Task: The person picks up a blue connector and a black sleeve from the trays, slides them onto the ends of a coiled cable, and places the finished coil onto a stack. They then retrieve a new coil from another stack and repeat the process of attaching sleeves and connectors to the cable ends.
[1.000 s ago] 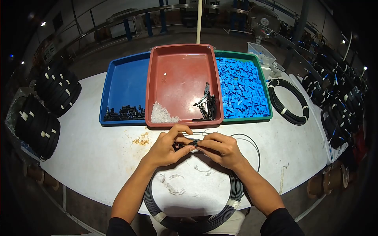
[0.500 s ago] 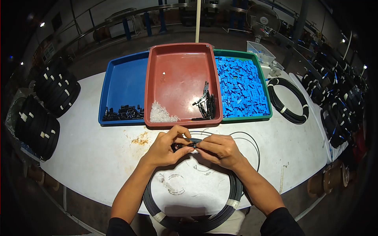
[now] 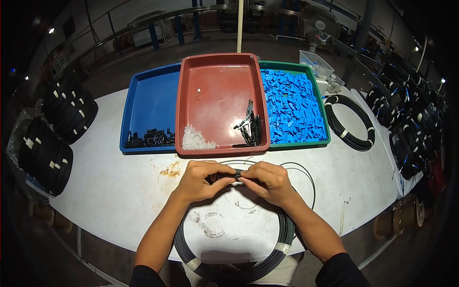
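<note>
A coil of black cable (image 3: 286,229) lies at the front of the white table, bound with white tape. At its far side my left hand (image 3: 198,182) is closed, thumb and index finger pinching the cable and a small dark piece on it. Facing it, my right hand (image 3: 268,181) pinches the same spot with thumb and fingertips. The fingers hide most of the small piece (image 3: 237,175), so its exact kind cannot be made out. A loose loop of thin cable (image 3: 313,184) curves out to the right of my right hand.
Beyond the hands stand a blue tray (image 3: 153,98) with black parts, a red tray (image 3: 220,91) with clear bits and black pieces, and a green tray (image 3: 329,141) full of blue clips. Another coil (image 3: 368,138) lies right; stacked coils (image 3: 45,155) stand left.
My left index finger has come down from a raised, bent position and straightened toward the thumb. My right fingers have shifted slightly, still pinching at the same place.
</note>
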`<state>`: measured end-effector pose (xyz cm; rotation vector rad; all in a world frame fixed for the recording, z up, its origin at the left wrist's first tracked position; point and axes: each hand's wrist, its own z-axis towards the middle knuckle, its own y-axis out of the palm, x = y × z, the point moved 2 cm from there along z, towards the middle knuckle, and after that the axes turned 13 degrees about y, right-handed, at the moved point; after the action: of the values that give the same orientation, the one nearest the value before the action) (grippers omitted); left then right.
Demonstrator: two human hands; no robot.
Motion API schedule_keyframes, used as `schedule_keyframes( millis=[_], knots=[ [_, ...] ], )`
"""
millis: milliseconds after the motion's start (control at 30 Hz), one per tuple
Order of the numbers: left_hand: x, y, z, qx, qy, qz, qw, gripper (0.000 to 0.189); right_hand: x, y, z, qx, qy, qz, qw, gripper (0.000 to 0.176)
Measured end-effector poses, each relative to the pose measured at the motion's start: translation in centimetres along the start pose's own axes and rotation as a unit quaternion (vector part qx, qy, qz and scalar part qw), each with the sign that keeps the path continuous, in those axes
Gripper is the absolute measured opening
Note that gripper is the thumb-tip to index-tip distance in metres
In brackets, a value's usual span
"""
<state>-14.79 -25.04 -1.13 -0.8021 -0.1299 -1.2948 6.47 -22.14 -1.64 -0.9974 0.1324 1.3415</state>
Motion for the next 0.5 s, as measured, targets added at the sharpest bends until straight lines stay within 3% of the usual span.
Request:
schedule_keyframes(
  millis=[200,267,500],
  knots=[
    [0.18,-0.22,0.22,-0.023,0.029,0.009,0.999,0.019,-0.65,-0.26,0.11,0.006,0.032,-0.010,0.999,0.018],
    [0.41,-0.21,0.25,-0.018,0.025,0.013,0.999,0.018,-0.37,0.01,0.02,-0.003,-0.017,-0.015,1.000,0.020],
    [1.02,0.11,0.68,-0.022,0.083,0.078,0.993,0.015,-0.56,-0.01,0.10,-0.002,-0.020,-0.006,1.000,0.020]
  ],
)
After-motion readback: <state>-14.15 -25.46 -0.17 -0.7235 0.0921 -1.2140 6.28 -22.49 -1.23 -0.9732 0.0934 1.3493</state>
